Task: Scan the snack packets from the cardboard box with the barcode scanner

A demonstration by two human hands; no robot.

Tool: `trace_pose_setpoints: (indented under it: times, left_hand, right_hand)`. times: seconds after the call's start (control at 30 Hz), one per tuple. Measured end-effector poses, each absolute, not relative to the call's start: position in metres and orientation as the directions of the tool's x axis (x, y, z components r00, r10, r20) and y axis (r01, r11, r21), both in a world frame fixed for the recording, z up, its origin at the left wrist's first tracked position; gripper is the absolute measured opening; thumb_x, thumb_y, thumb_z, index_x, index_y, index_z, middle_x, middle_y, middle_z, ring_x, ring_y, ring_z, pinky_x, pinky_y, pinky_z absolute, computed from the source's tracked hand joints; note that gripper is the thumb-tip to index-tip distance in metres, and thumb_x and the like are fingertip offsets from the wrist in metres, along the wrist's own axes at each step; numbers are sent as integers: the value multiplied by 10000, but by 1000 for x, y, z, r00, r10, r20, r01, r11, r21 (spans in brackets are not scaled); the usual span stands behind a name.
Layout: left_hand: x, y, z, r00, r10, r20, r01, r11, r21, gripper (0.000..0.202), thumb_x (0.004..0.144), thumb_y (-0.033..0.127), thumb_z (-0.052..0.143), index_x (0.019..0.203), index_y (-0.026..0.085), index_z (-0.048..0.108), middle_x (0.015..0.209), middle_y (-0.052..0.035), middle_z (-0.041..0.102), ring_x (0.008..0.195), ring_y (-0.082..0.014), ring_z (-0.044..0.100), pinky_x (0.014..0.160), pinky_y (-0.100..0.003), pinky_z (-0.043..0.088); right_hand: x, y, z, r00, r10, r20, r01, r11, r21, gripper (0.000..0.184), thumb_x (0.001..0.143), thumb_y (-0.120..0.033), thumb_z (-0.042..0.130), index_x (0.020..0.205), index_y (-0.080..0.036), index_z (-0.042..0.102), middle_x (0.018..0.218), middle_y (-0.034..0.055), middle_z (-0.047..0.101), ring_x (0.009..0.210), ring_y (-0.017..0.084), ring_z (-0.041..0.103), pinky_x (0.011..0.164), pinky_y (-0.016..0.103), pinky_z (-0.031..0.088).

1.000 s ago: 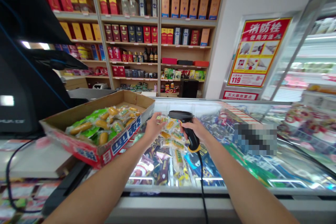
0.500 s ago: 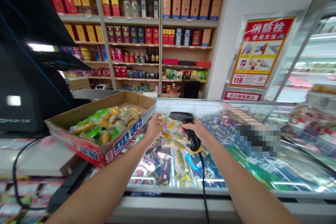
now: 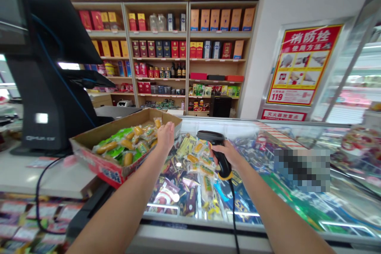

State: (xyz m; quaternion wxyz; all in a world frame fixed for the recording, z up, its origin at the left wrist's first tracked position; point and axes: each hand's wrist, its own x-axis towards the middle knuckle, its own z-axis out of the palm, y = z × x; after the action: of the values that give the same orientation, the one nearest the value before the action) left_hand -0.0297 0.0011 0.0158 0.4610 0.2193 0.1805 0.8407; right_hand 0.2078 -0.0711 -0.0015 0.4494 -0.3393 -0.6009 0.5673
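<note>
My left hand (image 3: 165, 135) reaches over the right rim of a cardboard box (image 3: 89, 137) filled with yellow-and-green snack packets (image 3: 131, 145). Its fingers are stretched forward and nothing shows in them; one packet (image 3: 157, 122) lies just past the fingertips. My right hand (image 3: 228, 154) is closed around the handle of a black barcode scanner (image 3: 210, 136), whose cable (image 3: 233, 214) hangs down toward me. Between my hands, a string of the same yellow packets (image 3: 199, 160) lies on the glass freezer lid (image 3: 297, 202).
A black checkout terminal (image 3: 50, 87) stands at the left on a grey counter (image 3: 44, 176), with a cable trailing off it. The chest freezer holds several frozen goods under glass. Shelves of boxed bottles (image 3: 166, 47) line the back wall, and a red fire poster (image 3: 300, 65) hangs at the right.
My left hand left the packets on the glass and moved left and up over the box. The view shifted, so everything sits further right. The right hand kept its hold on the scanner.
</note>
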Motion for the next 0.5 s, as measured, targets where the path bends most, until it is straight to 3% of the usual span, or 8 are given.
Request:
trace_pose_setpoints:
  times: [0.1,0.17,0.3,0.4,0.5]
  left_hand:
    - [-28,2,3,-397,879,265,-682,-476,556,216,688,39,667,632,174,508,728,-2,629,872,-123,647,961,-311,480]
    - [-22,2,-10,-299,908,294,-618,-419,666,188,665,97,722,777,177,593,901,-45,682,984,-166,640,976,-364,469]
    - [-5,3,-40,11,915,403,-193,-393,899,362,667,278,750,1005,176,673,1153,-118,676,1180,-272,563,1048,-452,388]
    - [7,1,-56,305,836,457,172,-520,837,328,778,395,629,1019,187,706,1213,-108,661,1244,-286,514,1103,-443,315]
    - [11,-5,-58,490,770,409,448,-625,639,311,878,384,487,953,189,717,1254,-113,635,1255,-273,505,1095,-402,323]
  right_hand:
    - [208,-71,0,-368,914,170,-116,136,-984,228,636,-343,669,728,-148,592,538,11,618,364,128,537,357,237,410]
    - [208,-71,1,-366,913,178,-121,142,-982,231,634,-343,667,735,-147,595,540,13,621,358,128,533,353,238,405]
    - [207,-72,3,-342,921,184,-127,149,-981,225,624,-339,667,723,-151,595,526,12,619,351,129,525,344,239,399]
    - [206,-73,4,-334,926,176,-131,139,-982,217,612,-345,669,673,-153,589,494,10,605,338,124,512,347,244,414]
    - [206,-74,5,-335,926,174,-134,136,-982,215,603,-348,670,630,-154,581,476,12,597,332,121,508,354,245,427]
